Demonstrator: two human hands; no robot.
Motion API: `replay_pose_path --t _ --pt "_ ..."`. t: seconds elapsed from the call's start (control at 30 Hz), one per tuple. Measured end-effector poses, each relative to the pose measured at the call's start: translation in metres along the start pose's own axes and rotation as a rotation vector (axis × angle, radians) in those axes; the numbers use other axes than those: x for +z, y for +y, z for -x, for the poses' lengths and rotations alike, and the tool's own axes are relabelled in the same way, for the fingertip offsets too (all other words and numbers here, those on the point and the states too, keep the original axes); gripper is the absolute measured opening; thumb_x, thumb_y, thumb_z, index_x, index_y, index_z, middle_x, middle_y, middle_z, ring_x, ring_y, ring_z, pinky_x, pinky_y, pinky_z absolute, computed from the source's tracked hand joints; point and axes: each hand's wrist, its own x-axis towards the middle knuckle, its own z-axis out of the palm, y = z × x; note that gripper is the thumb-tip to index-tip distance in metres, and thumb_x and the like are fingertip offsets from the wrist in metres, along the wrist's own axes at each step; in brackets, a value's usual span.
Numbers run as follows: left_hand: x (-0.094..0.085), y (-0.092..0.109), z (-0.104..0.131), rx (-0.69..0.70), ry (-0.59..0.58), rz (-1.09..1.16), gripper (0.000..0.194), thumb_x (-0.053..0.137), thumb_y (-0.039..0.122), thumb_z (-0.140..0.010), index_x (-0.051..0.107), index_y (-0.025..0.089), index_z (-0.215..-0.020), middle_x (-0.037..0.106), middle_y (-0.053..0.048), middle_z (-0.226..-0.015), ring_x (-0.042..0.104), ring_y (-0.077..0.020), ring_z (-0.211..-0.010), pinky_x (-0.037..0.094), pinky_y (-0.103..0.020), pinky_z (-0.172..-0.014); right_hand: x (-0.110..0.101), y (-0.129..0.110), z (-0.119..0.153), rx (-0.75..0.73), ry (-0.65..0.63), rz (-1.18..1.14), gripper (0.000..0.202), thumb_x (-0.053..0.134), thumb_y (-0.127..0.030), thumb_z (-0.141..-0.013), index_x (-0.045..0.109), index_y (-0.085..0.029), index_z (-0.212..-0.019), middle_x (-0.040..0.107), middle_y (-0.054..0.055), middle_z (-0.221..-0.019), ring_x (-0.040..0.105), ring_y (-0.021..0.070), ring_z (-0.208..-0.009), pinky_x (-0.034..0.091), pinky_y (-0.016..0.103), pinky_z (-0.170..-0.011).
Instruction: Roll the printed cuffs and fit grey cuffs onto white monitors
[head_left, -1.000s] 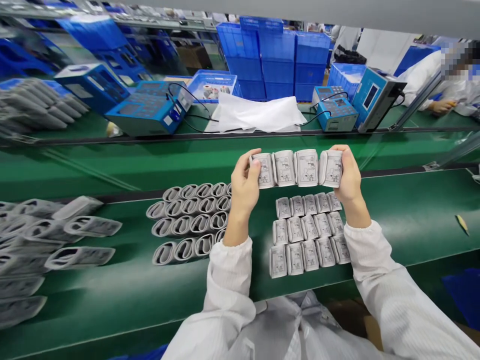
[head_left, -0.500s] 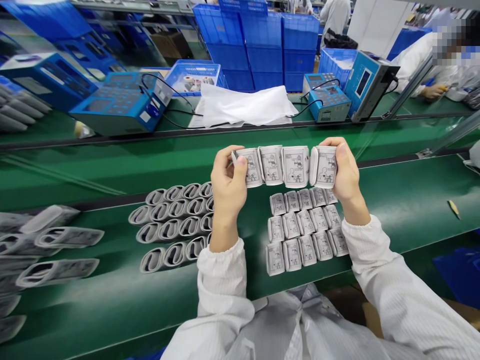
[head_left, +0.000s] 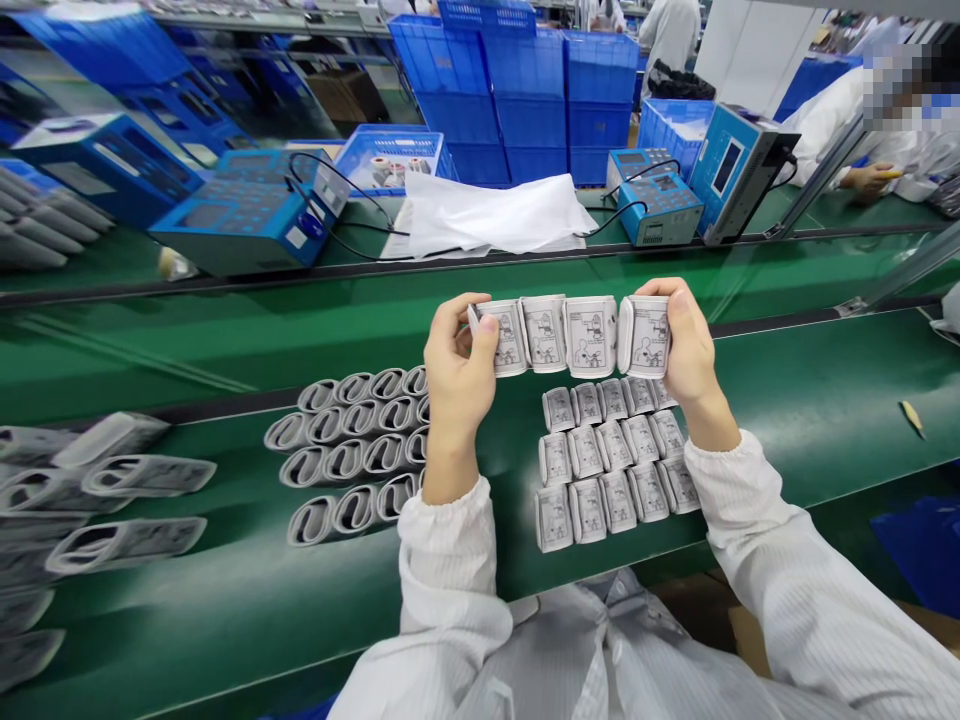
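Between my two hands, a row of several rolled blood-pressure cuffs is held up above the bench, pale grey with printed line drawings facing me. My left hand is closed on the left end of the row, thumb in front. At the right end my right hand grips the last cuff, with a small gap between it and its neighbour. Below the hands, more rolled cuffs lie in neat rows, printed sides up. To the left of my left wrist stand rows of rolled cuffs with their coiled ends showing, partly hidden by my arm.
The green bench runs across the view, with more cuffs at far left. Behind a raised ledge stand blue electronic boxes, white sheets and stacked blue crates. A co-worker's hand shows at upper right.
The view has shifted slightly, so things on the left appear a little further right. Both hands keep hold of the same row of cuffs, almost still.
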Motion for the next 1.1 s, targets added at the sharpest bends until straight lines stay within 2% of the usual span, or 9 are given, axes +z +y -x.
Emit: replay_pose_path --t 0.37,0.63,0.73,0.8,0.87,0.93,1.0,1.07,1.1 --pt "0.001 -0.001 0.0 -0.038 -0.025 0.023 0.06 0.068 0.078 -0.1 0.074 0.024 -0.124 0.069 -0.004 -0.105 0.061 -0.0138 -0.079 0.05 -0.023 -0.065 -0.001 0.0 0.001 -0.009 -0.014 -0.001 0.05 0.055 -0.077 -0.108 0.068 -0.029 -0.103 0.061 0.001 -0.093 0.051 0.0175 -0.076 0.045 0.035 -0.07" --pt "0.005 -0.009 0.002 -0.05 -0.061 -0.014 0.042 0.068 0.058 -0.106 0.071 0.024 -0.13 0.069 -0.005 -0.113 0.065 -0.0153 -0.086 0.051 -0.023 -0.068 -0.01 -0.003 -0.002 -0.034 -0.096 0.145 0.045 0.057 -0.072 -0.108 0.064 -0.028 -0.105 0.061 0.001 -0.094 0.053 0.0168 -0.077 0.048 0.034 -0.072" --pt "0.011 -0.032 0.0 -0.029 -0.134 -0.1 0.039 0.072 0.046 -0.102 0.067 0.021 -0.133 0.067 -0.009 -0.125 0.065 -0.0188 -0.097 0.054 -0.025 -0.073 -0.027 0.019 -0.015 0.018 -0.248 0.379 0.028 0.065 -0.054 -0.105 0.064 -0.027 -0.105 0.067 0.002 -0.096 0.057 0.0177 -0.078 0.05 0.033 -0.071" --pt "0.019 -0.05 -0.001 -0.058 -0.291 -0.191 0.044 0.073 0.037 -0.099 0.063 0.019 -0.137 0.063 -0.013 -0.133 0.065 -0.0215 -0.104 0.059 -0.031 -0.082 -0.042 0.044 -0.027 0.144 -0.378 0.541 0.022 0.07 -0.044 -0.095 0.063 -0.026 -0.104 0.071 0.003 -0.096 0.063 0.0191 -0.078 0.055 0.035 -0.074" --pt "0.028 -0.061 0.001 -0.108 -0.511 -0.287 0.051 0.075 0.027 -0.095 0.059 0.015 -0.142 0.062 -0.017 -0.138 0.067 -0.025 -0.109 0.061 -0.041 -0.097 -0.053 0.069 -0.038 0.279 -0.487 0.677 0.029 0.074 -0.039 -0.082 0.062 -0.026 -0.105 0.076 0.004 -0.098 0.071 0.023 -0.083 0.06 0.039 -0.082" --pt "0.039 -0.061 0.008 -0.129 -0.642 -0.36 0.058 0.082 0.017 -0.085 0.064 0.014 -0.139 0.068 -0.018 -0.133 0.068 -0.0311 -0.119 0.058 -0.05 -0.112 -0.058 0.09 -0.044 0.289 -0.532 0.728 0.042 0.076 -0.036 -0.067 0.063 -0.025 -0.105 0.08 0.011 -0.105 0.077 0.0322 -0.099 0.063 0.048 -0.095" --pt "0.054 -0.054 0.017 -0.125 -0.665 -0.43 0.067 0.087 0.014 -0.079 0.067 0.016 -0.144 0.069 -0.02 -0.141 0.064 -0.0373 -0.135 0.052 -0.057 -0.122 -0.058 0.106 -0.046 0.258 -0.568 0.736 0.052 0.075 -0.04 -0.061 0.061 -0.025 -0.109 0.081 0.02 -0.116 0.078 0.0427 -0.112 0.06 0.06 -0.105" --pt "0.076 -0.049 0.021 -0.098 -0.65 -0.495 0.079 0.093 0.022 -0.08 0.064 0.026 -0.154 0.063 -0.016 -0.161 0.053 -0.0415 -0.154 0.042 -0.065 -0.129 -0.057 0.124 -0.05 0.239 -0.605 0.762 0.055 0.074 -0.044 -0.059 0.061 -0.027 -0.109 0.081 0.027 -0.117 0.079 0.0507 -0.11 0.059 0.069 -0.102" --pt "0.089 -0.049 0.02 -0.052 -0.682 -0.513 0.082 0.095 0.03 -0.082 0.063 0.033 -0.158 0.061 -0.012 -0.166 0.048 -0.0415 -0.159 0.037 -0.068 -0.132 -0.058 0.134 -0.053 0.239 -0.601 0.807 0.051 0.073 -0.047 -0.06 0.062 -0.032 -0.107 0.082 0.024 -0.115 0.081 0.0494 -0.107 0.061 0.067 -0.099"
